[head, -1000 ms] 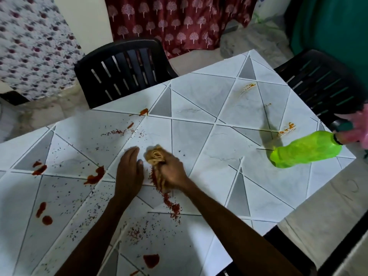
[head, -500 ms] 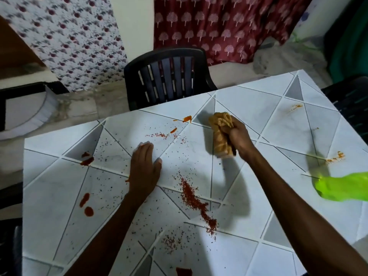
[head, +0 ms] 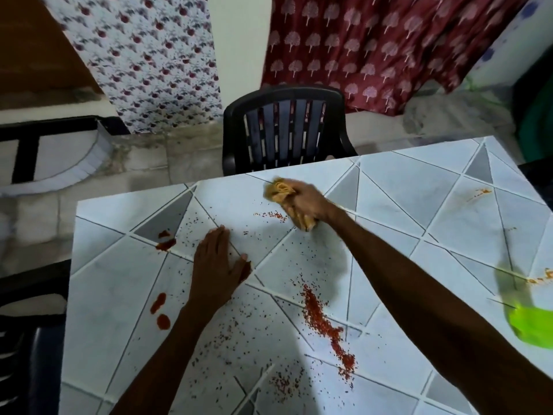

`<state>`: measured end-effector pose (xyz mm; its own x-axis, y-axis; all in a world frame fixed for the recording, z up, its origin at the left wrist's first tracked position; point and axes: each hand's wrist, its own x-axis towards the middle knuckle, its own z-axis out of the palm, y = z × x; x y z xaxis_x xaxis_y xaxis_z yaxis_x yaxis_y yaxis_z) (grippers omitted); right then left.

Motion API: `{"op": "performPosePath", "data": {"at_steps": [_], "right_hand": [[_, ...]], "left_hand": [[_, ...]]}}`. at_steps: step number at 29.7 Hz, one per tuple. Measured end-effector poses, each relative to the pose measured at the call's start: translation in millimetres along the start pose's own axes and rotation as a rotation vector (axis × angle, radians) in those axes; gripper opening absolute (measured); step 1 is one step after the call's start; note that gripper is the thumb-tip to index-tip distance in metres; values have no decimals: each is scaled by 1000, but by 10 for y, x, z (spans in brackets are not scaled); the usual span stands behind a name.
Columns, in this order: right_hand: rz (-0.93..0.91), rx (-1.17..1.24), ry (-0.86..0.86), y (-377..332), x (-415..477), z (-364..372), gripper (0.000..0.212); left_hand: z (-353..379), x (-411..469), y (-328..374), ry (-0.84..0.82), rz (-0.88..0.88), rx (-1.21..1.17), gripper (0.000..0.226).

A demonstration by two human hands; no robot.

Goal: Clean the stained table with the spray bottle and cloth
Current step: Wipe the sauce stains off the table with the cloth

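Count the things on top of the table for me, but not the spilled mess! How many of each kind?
Hands: 2, the left hand and the right hand
Yellow cloth: 1
Green spray bottle: 1
Total: 4

Dim room; soft shadows pool on the white marble-patterned tabletop [head: 119, 280], edges bow, motion blur smears the right side.
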<state>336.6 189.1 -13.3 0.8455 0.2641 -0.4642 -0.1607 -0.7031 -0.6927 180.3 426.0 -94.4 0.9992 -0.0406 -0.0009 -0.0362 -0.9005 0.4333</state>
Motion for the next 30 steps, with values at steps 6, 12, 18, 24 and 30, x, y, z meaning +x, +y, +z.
{"op": "performPosePath", "data": {"at_steps": [6, 12, 18, 24, 30], "right_hand": [[-134, -279, -267, 58, -877, 615, 49], [-181, -334, -338, 330, -1610, 1061, 54], [-215, -302, -369, 596, -2134, 1377, 49], [-227, -295, -375, 727, -2546, 1589, 51], [-213, 20, -211, 694, -2750, 1295, 39]], "left_hand": [[-87, -321, 42, 35, -33, -76, 74], [-121, -663, 65, 3, -23, -102, 74], [-129, -1069, 169, -34, -61, -100, 81], [-121, -1431, 343, -52, -96, -108, 83], [-52, -1710, 478, -18, -111, -113, 82]]}}
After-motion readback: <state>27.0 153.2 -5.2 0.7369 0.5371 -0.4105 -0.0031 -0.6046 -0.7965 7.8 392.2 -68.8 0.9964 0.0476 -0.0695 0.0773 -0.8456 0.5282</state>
